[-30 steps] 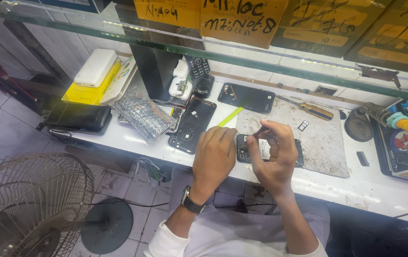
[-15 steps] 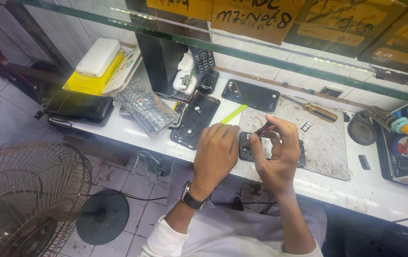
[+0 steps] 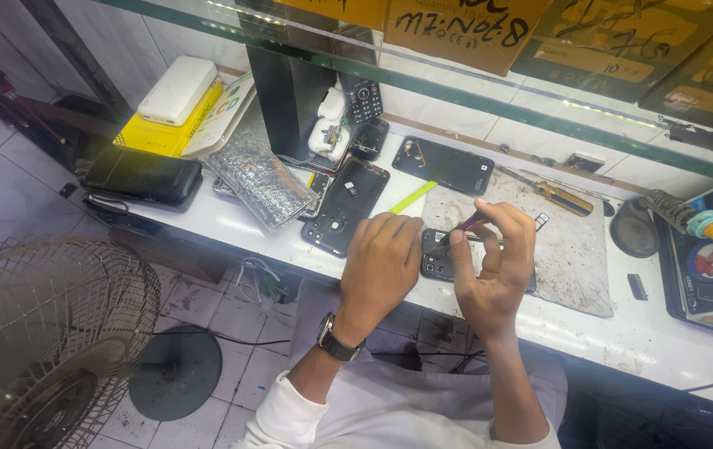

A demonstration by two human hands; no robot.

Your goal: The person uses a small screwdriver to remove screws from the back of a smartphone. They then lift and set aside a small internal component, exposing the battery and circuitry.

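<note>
A dark opened phone (image 3: 438, 254) lies on a grey work mat (image 3: 569, 249) at the front of the white counter (image 3: 232, 224). My left hand (image 3: 381, 266), a watch on its wrist, rests on the phone's left end and holds it down. My right hand (image 3: 494, 266) pinches a thin dark tool (image 3: 466, 224) whose tip points down onto the phone. A yellow-green pry strip (image 3: 413, 197) lies just behind my left hand.
Two black phone back covers (image 3: 346, 204) (image 3: 444, 165), a screwdriver (image 3: 552, 193), a silver bubble pouch (image 3: 258, 176), a black wallet (image 3: 142, 176), a white box on yellow (image 3: 175, 104) and a soldering iron stand (image 3: 710, 229) lie about. A floor fan (image 3: 40, 333) stands lower left.
The view has shifted slightly. Both hands stay on the phone; my right hand has turned the tool a little over it.
</note>
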